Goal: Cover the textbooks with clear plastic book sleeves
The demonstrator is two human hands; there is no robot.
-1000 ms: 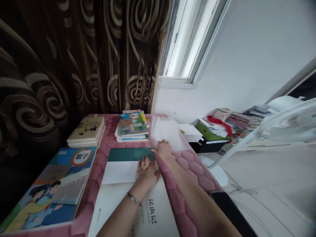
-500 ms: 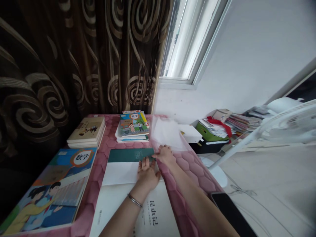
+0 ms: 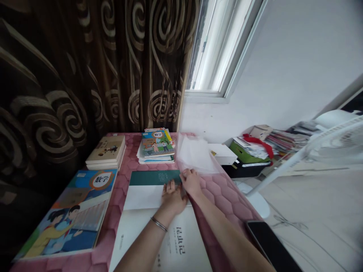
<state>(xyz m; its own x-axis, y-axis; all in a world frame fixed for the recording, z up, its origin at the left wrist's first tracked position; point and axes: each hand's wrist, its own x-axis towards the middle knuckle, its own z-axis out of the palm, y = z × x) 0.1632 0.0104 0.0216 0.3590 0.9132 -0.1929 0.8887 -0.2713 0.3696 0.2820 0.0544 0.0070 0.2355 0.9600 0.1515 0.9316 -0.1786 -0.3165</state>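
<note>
A book lies open on the pink quilted cover, with a white title page [image 3: 181, 247] nearest me and a green flap [image 3: 147, 177] at its far end. Between them is a plain white strip [image 3: 140, 197]. My left hand [image 3: 173, 198], a bracelet on its wrist, presses on the white strip near its right side, fingers slightly apart. Beside it, my right hand [image 3: 190, 183] is at the green flap's right edge with its fingers bent together; whatever is between them is too small to make out.
A large blue textbook [image 3: 76, 211] and beige books [image 3: 106, 149] lie left. Beyond are stacked books [image 3: 158, 143] and clear plastic sheets [image 3: 195, 155]. A black phone-like object [image 3: 269, 241] rests at right, near a white fan [image 3: 320, 139] and a white box [image 3: 224, 153].
My right hand's fingers have drawn in and moved slightly down along the flap's right edge. The whole view has shifted a little, moving the scene rightward.
</note>
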